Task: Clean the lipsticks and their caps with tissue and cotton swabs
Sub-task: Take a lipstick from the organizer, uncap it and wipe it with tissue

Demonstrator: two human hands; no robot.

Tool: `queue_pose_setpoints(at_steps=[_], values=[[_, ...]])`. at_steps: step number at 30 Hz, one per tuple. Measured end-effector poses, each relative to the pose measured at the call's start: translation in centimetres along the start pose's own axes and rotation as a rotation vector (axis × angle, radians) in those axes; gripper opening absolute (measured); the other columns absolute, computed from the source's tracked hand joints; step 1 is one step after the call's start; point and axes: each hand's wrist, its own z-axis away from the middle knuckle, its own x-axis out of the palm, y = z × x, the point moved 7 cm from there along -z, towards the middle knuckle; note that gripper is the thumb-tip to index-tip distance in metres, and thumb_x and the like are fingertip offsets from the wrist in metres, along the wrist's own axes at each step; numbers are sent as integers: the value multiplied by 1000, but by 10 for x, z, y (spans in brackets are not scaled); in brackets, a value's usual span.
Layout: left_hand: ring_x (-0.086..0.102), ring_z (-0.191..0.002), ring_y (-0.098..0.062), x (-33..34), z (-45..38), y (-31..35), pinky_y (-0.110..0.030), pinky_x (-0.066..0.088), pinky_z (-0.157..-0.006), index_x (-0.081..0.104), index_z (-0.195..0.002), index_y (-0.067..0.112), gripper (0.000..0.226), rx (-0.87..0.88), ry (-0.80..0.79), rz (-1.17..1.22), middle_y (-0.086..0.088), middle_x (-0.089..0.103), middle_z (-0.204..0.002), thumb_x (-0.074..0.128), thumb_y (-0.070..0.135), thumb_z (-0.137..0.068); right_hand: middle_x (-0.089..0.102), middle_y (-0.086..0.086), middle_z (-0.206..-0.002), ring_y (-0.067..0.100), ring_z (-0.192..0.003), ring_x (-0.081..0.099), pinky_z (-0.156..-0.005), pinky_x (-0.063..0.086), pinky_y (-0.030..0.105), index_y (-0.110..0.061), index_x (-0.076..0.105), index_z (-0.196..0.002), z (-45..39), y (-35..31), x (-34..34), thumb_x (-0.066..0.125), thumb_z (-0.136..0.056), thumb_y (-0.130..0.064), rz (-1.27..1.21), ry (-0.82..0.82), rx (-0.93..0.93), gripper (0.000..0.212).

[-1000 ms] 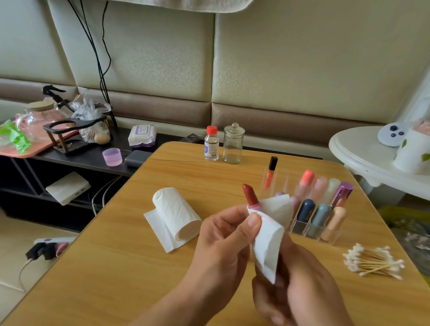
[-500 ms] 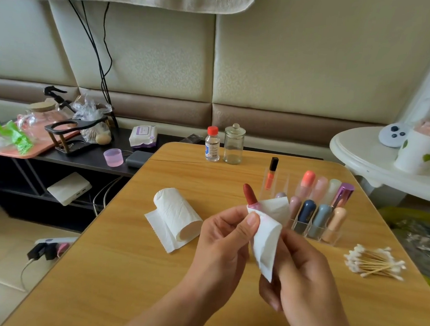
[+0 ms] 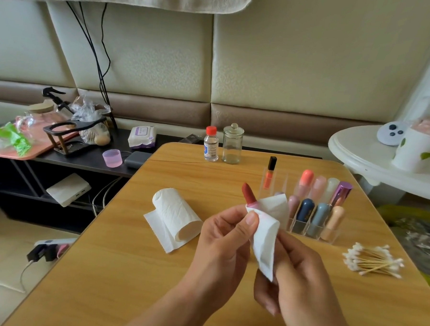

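Uncapped lipstick wrapped in tissue, held over the middle of the worktop.

The lipstick stands nearly upright, its red tip pointing up and leaning slightly left, toward the worktop's far edge. The left hand pinches the tissue around its base, fingers clamped; the right hand grips the tissue-covered lower end, fingers curled. Cotton swabs lie near the right edge.

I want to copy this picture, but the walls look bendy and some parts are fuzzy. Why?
Head view: the wide-angle lens bows the wall panels near the edges; soft daylight leaves only faint shadows on the wooden table; the cotton swabs and the round white table at the right edge look smeared, while the red lipstick stays sharp.
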Motion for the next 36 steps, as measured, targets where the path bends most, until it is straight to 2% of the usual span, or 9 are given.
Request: queue_pose_setpoints(at_steps=[2,5,11,14,16,20,25,30,36], values=[[64,-65,-18,3,1,0,-25,52,-63,66,-97,-2,27,-7,-36,-2,-10,68,-76,69,24,-90,27,5,-46,15,-28,32,-37,17,17,-14,61,-60,0,13,5,56,-83,-63,-247,-130,190,54],[68,-57,-17,5,2,1,-24,54,-55,72,-93,6,23,-13,-81,-27,-13,70,-69,71,28,-86,33,-2,-62,12,-34,31,-35,23,23,-19,63,-88,2,13,29,45,-99,-61,-794,-484,369,47],[64,-79,-17,2,-4,-1,-23,49,-73,75,-98,5,19,-30,-52,-31,-11,71,-89,71,20,-86,32,-2,-71,14,-38,19,-39,17,29,-13,51,-100,11,-3,25,19,-108,-50,-946,-696,306,49],[66,-67,-6,8,0,-2,-15,50,-60,79,-86,11,28,-124,-103,-77,0,73,-79,53,3,-90,32,4,-77,18,-43,24,-41,14,30,-4,50,-114,3,-9,2,16,-110,-49,-1000,-652,267,56],[70,-76,-4,12,3,-4,-15,53,-65,81,-89,18,34,-205,-119,-74,4,75,-89,48,18,-96,29,11,-81,19,-52,29,-44,16,32,0,45,-125,-2,-10,-21,12,-111,-45,-1018,-561,213,58],[64,-113,-14,16,7,-9,-26,52,-87,66,-125,18,58,-358,-178,-91,-2,67,-127,36,58,-97,30,6,-65,17,-46,32,-45,22,32,-10,52,-85,-15,-14,-60,27,-108,-51,-720,-220,58,53],[64,-95,-14,11,6,-11,-31,50,-82,58,-134,27,53,-104,-297,-887,-1,71,-111,54,7,-86,23,0,-57,14,-37,23,-40,19,27,-14,46,-70,-13,-25,-85,28,-104,-52,-501,47,-49,54],[54,-106,3,26,18,-15,-8,38,-89,45,-144,32,52,176,-417,-1412,15,59,-125,53,21,-94,23,1,-58,15,-39,23,-43,15,29,-16,47,-69,-12,-26,-90,31,-100,-54,-460,94,-52,52],[50,-115,-6,21,10,-10,-25,48,-94,60,-129,23,38,447,-329,-1630,13,57,-123,57,31,-92,28,2,-58,15,-41,27,-44,17,29,-15,55,-74,-14,-25,-86,39,-99,-57,-347,79,-105,51]])
